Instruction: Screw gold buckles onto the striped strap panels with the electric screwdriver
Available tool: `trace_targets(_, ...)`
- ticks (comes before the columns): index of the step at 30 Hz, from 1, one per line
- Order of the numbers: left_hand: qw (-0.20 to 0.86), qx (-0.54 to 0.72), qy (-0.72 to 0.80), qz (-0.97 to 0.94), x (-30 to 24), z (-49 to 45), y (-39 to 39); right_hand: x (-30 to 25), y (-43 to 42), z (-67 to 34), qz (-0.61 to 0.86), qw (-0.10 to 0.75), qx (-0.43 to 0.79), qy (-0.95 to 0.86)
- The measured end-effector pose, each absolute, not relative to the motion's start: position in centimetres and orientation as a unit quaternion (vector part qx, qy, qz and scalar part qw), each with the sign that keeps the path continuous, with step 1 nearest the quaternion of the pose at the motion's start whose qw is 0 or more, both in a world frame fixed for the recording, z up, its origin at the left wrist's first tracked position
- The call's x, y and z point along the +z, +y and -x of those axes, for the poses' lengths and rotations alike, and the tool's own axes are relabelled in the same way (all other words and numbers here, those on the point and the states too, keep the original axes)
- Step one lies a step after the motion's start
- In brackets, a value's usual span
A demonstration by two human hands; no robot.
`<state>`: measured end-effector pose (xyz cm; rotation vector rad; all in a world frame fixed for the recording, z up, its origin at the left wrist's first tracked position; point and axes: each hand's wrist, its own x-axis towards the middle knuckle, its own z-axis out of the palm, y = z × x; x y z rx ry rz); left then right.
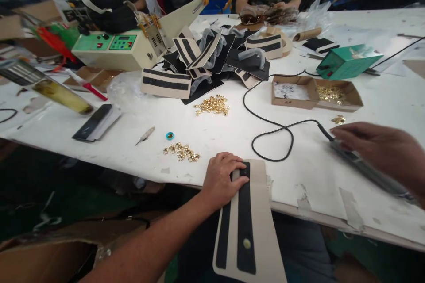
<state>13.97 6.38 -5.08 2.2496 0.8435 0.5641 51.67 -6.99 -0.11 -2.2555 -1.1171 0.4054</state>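
My left hand [223, 179] lies on the beige panel [262, 216], thumb and index narrowly parted; the panel overhangs the white table's [318, 163] near edge. My right hand [378, 143] touches a blurred grey tool [368, 171]; I can't tell its grip. Beyond the open middle and cable loop [279, 160], the left box [294, 102] holds white bits [288, 91], the right box [352, 105] gold pieces [330, 94].

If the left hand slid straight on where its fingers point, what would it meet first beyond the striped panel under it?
Past the striped panel, the left hand would probably meet the black cable first, at its loop on the table, though the exact line is hard to judge.
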Motion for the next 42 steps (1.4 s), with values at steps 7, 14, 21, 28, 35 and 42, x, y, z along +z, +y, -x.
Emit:
trace_targets(7,0.317,0.224,0.307,-0.869,-5.3,-13.8,6.3,-3.7,-4.4,-33.5,0.669,0.268,0.302,-0.624)
trace_targets(14,0.318,0.226,0.299,-0.871,-5.7,-13.6,6.4,-5.1,-4.3,-33.1,0.718,0.288,0.259,-0.579)
trace_targets(21,0.314,0.227,0.29,-0.875,-5.9,-13.4,6.4,-4.3,-4.1,-32.2,0.709,0.28,0.257,-0.594)
trace_targets(28,0.317,0.22,0.289,-0.876,-5.9,-13.3,6.5,-4.0,-2.7,-31.6,0.693,0.274,0.286,-0.603)
trace_targets(35,0.319,0.22,0.287,-0.876,-6.1,-13.3,6.5,-4.0,-2.4,-31.7,0.715,0.261,0.306,-0.572)
trace_targets(42,0.316,0.222,0.287,-0.877,-6.1,-13.3,6.5,-3.8,-1.9,-31.6,0.743,0.236,0.327,-0.534)
